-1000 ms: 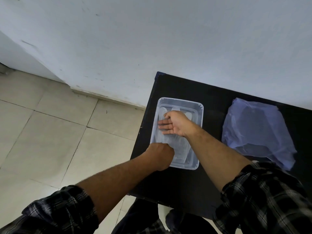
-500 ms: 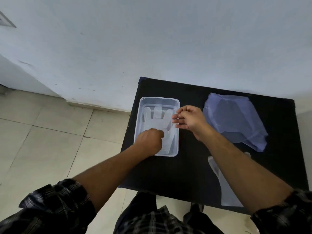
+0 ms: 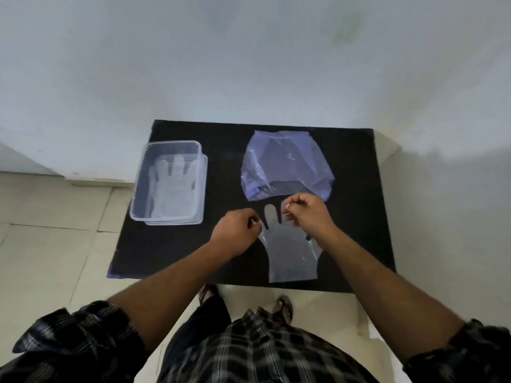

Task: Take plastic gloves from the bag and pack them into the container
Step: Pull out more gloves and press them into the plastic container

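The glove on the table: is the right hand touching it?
Touching. The head view shows the right hand pinching one finger of the glove between its fingers.

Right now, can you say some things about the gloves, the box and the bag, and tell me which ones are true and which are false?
1. The left hand and the right hand both pinch the loose glove. True.
2. The container has nothing in it. False: a packed glove lies flat inside.
3. The bag lies to the right of the container. True.
4. The loose glove is tucked inside the bag. False: it lies spread flat on the black table, in front of the bag, on the side nearer the person.
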